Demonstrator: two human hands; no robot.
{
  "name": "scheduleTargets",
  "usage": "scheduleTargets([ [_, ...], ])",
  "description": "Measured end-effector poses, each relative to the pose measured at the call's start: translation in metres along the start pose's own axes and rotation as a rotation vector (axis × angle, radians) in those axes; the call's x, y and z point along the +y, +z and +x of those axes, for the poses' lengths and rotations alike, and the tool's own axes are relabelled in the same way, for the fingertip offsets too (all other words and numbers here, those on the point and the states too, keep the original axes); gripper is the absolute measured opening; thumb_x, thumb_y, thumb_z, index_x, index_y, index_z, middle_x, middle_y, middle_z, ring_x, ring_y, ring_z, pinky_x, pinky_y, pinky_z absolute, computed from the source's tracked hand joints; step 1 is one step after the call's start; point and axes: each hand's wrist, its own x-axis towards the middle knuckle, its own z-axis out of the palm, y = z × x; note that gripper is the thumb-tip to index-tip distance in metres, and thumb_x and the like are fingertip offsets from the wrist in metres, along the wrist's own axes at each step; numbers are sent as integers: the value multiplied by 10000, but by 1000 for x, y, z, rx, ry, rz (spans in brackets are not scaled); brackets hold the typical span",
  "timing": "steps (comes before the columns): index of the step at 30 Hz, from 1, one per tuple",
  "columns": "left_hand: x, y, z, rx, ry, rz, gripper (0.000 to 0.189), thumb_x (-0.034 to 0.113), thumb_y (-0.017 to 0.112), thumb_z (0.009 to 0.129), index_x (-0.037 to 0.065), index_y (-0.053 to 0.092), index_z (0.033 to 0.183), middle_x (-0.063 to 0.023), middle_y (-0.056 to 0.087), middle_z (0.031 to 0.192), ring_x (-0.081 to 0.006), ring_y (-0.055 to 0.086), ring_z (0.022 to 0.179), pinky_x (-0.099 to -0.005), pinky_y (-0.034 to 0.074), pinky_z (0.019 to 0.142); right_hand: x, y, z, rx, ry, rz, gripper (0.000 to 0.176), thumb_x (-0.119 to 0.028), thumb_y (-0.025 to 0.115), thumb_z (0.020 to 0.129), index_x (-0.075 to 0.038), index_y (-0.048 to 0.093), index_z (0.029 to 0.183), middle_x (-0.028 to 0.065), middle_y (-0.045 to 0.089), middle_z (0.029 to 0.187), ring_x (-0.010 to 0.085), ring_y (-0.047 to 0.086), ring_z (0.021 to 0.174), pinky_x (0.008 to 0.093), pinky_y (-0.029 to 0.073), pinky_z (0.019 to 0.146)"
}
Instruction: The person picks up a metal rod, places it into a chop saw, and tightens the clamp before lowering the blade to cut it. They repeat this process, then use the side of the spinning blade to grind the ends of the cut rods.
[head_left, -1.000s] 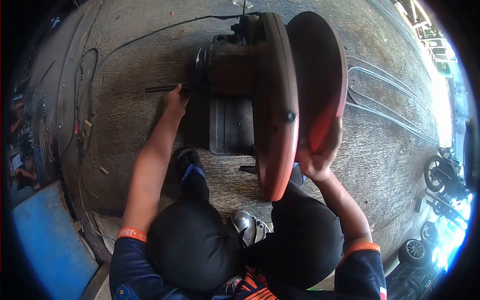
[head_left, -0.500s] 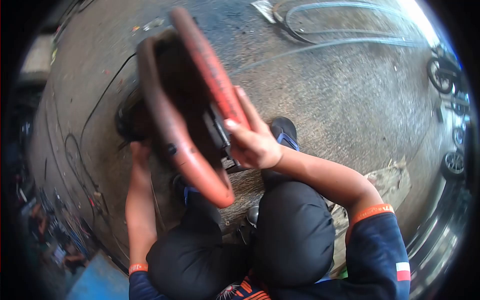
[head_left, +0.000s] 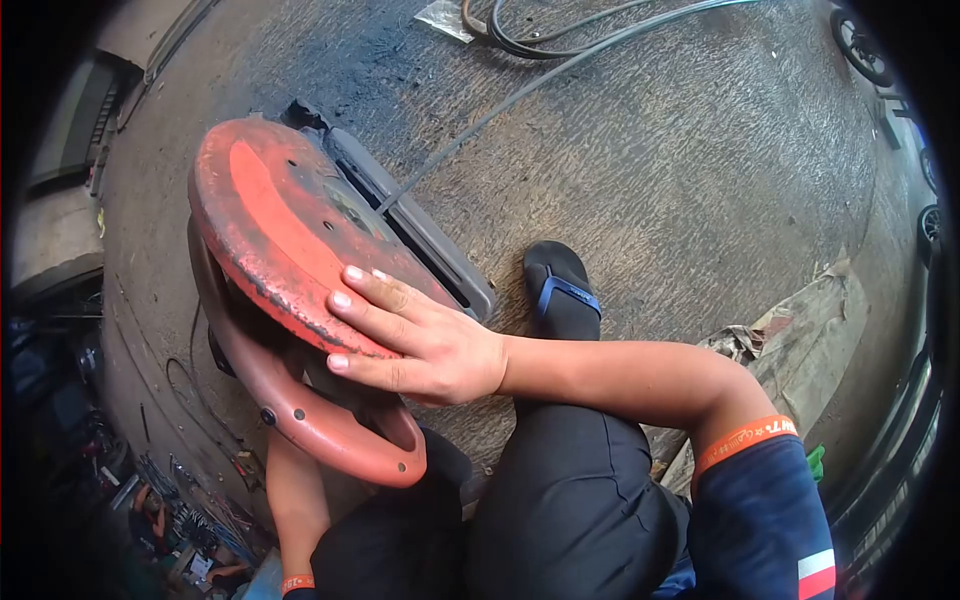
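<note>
A worn red machine cover (head_left: 290, 215) with a rounded edge and small dark holes faces up, left of the middle. Below it curves a faded red tubular handle or guard (head_left: 340, 440). Along the far right side of the machine runs a dark grey bar (head_left: 430, 240). My right hand (head_left: 415, 340) lies on the near right part of the cover, palm down, fingers spread. My left forearm reaches up under the handle, and the left hand itself is hidden behind the machine.
A grey cable (head_left: 560, 75) runs from the machine to coils at the top. My sandalled foot (head_left: 562, 290) stands on the concrete floor. Cloth or cardboard (head_left: 815, 340) lies at right, wheels (head_left: 862, 48) stand at far right, and tools and people are at lower left.
The machine has turned so its red cover faces up. My right hand has gone from gripping its edge to lying flat on the cover. My left hand has passed out of sight.
</note>
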Motion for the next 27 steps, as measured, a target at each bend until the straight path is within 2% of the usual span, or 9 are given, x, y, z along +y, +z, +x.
scheduleTargets([
  [8,-3,-1,0,-15,16,3,239,174,542,940,6,555,1110,-117,613,1069,-246,605,988,-359,525,885,-1,-2,2,-8,4,-7,492,-115,625,816,-86,530,1298,310,331,1431,522,314,1323,552,313,1071],
  [12,-3,10,-1,-62,63,-11,237,174,538,942,5,554,1107,-120,612,1069,-247,602,994,-358,523,891,1,-5,13,-46,-28,-112,539,2,636,721,-49,556,1251,361,308,1415,533,357,1294,556,355,1039],
  [14,-5,4,-14,-129,278,269,236,174,535,943,5,553,1105,-121,611,1069,-247,600,997,-357,522,894,-7,-6,30,-41,-23,-228,641,-57,664,683,-68,530,1310,320,352,1413,513,407,1263,528,374,1040],
  [16,-3,-16,-34,-54,568,670,234,174,533,943,4,552,1104,-122,611,1069,-247,599,1000,-357,521,898,-22,-8,47,-87,128,-181,680,7,609,658,-25,496,1328,367,323,1404,526,392,1268,538,369,1040],
  [17,-5,-29,-43,7,599,674,234,174,532,944,4,552,1103,-123,610,1069,-248,598,1002,-356,520,899,-25,-7,57,-93,122,-234,689,21,580,655,-3,475,1336,384,306,1403,528,362,1287,539,362,1043],
  [19,-7,-27,-54,96,486,361,233,174,529,945,3,551,1101,-124,610,1070,-248,596,1005,-356,519,903,-25,-3,86,-85,68,-293,705,41,523,656,22,435,1356,394,279,1413,520,298,1327,534,340,1057],
  [20,-11,-18,-49,278,6,-415,178,179,508,976,29,550,1062,-124,599,1074,-267,582,1042,-394,535,926,-28,-2,101,-77,40,-300,712,46,497,660,26,417,1367,386,269,1425,511,264,1349,529,324,1068],
  [24,-7,-7,-63,229,24,-509,203,182,521,970,-5,540,1049,-140,586,1086,-286,575,1044,-403,501,974,-38,-7,147,-133,135,-288,746,38,469,660,15,388,1401,297,288,1471,416,216,1404,464,234,1128],
  [27,-14,-13,-52,206,7,-525,211,211,535,965,27,536,1069,-119,607,1049,-255,591,1018,-405,523,931,-29,-2,183,-202,166,-186,701,27,491,680,9,408,1376,272,330,1429,384,259,1355,446,254,1106],
])
